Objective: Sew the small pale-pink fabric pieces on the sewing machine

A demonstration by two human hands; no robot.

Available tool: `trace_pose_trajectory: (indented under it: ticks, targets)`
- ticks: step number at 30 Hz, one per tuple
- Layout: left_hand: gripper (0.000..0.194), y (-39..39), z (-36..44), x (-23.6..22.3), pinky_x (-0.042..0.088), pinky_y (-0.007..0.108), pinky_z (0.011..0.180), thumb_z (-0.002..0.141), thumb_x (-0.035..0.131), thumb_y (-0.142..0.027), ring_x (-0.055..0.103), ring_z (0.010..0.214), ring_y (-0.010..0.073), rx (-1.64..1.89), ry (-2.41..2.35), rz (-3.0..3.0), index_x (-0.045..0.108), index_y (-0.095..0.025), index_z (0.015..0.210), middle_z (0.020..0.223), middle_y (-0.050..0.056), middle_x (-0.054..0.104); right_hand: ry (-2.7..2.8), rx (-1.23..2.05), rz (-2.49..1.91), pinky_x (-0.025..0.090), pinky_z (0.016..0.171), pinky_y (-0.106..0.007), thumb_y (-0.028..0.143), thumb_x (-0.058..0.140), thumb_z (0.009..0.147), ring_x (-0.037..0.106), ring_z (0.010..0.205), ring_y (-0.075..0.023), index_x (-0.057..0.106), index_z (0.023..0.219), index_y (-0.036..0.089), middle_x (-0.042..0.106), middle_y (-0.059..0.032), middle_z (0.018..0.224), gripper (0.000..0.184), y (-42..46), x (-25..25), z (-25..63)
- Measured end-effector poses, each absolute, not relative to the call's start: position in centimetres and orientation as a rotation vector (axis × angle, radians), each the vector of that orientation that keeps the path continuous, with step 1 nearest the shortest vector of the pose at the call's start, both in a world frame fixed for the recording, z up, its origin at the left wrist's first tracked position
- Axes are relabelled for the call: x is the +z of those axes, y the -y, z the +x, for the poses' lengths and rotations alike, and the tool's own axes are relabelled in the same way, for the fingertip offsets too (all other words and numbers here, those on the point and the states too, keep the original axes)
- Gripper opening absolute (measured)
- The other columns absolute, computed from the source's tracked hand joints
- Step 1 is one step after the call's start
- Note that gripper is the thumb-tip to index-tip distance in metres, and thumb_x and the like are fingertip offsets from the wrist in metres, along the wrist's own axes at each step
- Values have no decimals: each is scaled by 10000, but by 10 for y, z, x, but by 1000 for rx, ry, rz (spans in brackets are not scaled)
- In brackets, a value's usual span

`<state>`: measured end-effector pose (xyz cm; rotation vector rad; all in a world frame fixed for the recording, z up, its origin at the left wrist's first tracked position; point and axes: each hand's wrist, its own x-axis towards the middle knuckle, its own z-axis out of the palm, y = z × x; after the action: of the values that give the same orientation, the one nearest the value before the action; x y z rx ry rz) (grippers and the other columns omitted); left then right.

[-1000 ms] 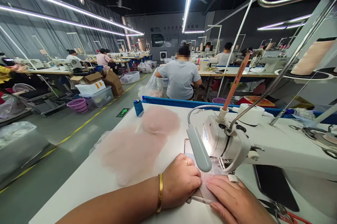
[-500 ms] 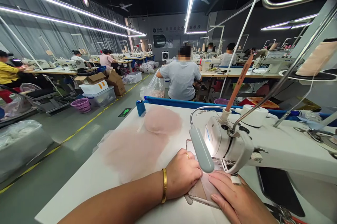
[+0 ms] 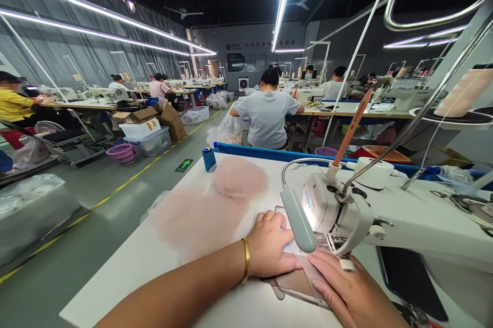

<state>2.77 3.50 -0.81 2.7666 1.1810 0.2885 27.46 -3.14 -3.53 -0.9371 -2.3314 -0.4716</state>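
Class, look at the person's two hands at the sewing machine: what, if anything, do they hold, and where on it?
Both the left hand and right hand press flat on the fabric piece near its needle end; neither grips it.

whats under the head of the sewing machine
Under the sewing machine head lies a thin pinkish fabric piece, pressed flat by the left hand and right hand. The needle is hidden.

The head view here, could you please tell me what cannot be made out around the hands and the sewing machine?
- Needle: hidden behind the grey lamp.
- Right hand: wrist cut off by the bottom edge.
- Fabric piece: mostly covered by the left hand.
- Wall lettering: too small.
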Motion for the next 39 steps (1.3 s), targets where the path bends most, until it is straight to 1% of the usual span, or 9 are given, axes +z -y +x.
trace_pose_trajectory:
  ticks: [6,10,15,17,20,24,30,36,39]
  targets:
    - [375,-6,23,9,406,465,1003,959,729,-529,613,1051,302,239,-1038,3031,687,-163,889,1012,70,687,2306,-461,-817,637,902,-343,241,545,1045,809,1038,-242,691,1319,182,823,-62,1206,316,38,-31,278]
    - [443,11,23,13,437,452,988,901,807,-582,658,936,265,115,-891,2973,663,-166,957,972,46,714,2327,-399,-791,615,959,-294,184,564,1017,781,1137,-221,679,1350,179,798,-74,1284,353,41,-31,271]
    - [358,12,21,11,472,401,894,961,733,-541,659,948,265,217,-735,2885,642,-209,1061,1011,41,717,2407,-412,-840,646,861,-316,86,501,944,800,1030,-225,676,1309,151,813,-91,1227,410,44,-32,262]
    - [319,10,20,9,476,414,854,964,724,-504,644,878,262,205,-806,2895,635,-198,969,941,42,704,2443,-408,-852,646,832,-322,52,499,891,801,959,-225,701,1238,173,825,-78,1164,419,44,-32,264]
    - [369,9,19,7,465,433,799,927,771,-495,629,848,271,239,-910,2948,604,-190,803,907,53,681,2513,-397,-857,636,864,-325,41,520,848,788,996,-234,714,1173,203,822,-51,1164,412,45,-32,271]
    - [363,10,19,2,458,444,843,921,789,-422,630,827,231,341,-777,2975,582,-180,747,951,30,693,2526,-401,-892,620,899,-314,53,549,850,769,1049,-231,711,1175,213,805,-28,1245,398,46,-33,277]
    - [306,11,21,-16,445,458,858,918,780,-405,611,741,193,399,-652,3028,596,-187,807,837,-19,689,2451,-422,-896,618,779,-306,26,515,791,760,843,-214,726,1019,211,834,-25,1055,361,45,-26,271]
    - [276,13,20,-15,427,468,859,916,784,-384,598,752,197,485,-674,3049,607,-188,834,857,-24,675,2485,-307,-970,602,839,-306,30,522,831,757,917,-214,719,1154,223,827,-27,1105,424,45,-31,272]
    - [231,12,20,-8,419,462,845,951,744,-359,589,762,203,469,-721,3063,620,-187,857,864,-13,675,2454,-301,-992,595,795,-311,34,498,846,758,886,-214,714,1157,224,827,-38,1103,423,43,-30,270]
